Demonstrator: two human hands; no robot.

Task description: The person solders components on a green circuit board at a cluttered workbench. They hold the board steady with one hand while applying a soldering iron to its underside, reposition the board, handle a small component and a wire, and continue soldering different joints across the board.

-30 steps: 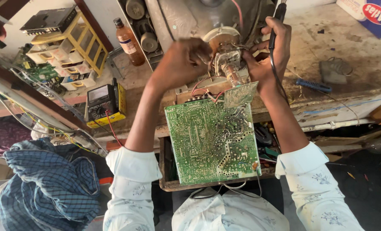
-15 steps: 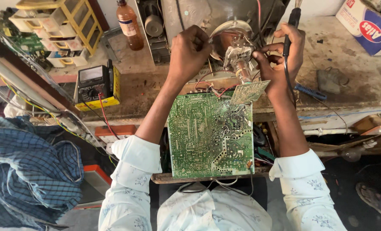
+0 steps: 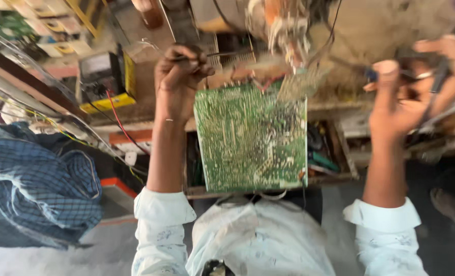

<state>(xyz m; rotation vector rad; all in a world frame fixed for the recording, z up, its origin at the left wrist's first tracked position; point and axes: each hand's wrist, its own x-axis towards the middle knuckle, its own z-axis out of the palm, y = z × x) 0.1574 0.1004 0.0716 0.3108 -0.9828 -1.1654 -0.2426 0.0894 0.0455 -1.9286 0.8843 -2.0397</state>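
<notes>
Your left hand is clenched at the far left corner of the green circuit board, fingers pinched on a thin dark rod-like tool whose tip points right, toward the blurred cluster of wires and parts above the board's far edge. What kind of tool it is cannot be told through the motion blur. Your right hand is raised well to the right of the board, apart from it, fingers curled around a dark-handled tool, thumb up. The grip looks firm, but blur hides the tool's working end. The board stands tilted, solder side toward you, near edge resting at the front lip of the surface just above your lap, far edge leaning toward the wire cluster. A yellow-cased meter with 1 red lead sits left of your left wrist, and a blue checked cloth lies further left and lower. Judgement: the step in hand is work at the board's far edge, where the wires join it, with only the left tool near that spot. The next move calls for steadying your head and bringing the right tool back over the far edge before touching any joint, since neither hand supports the board
</notes>
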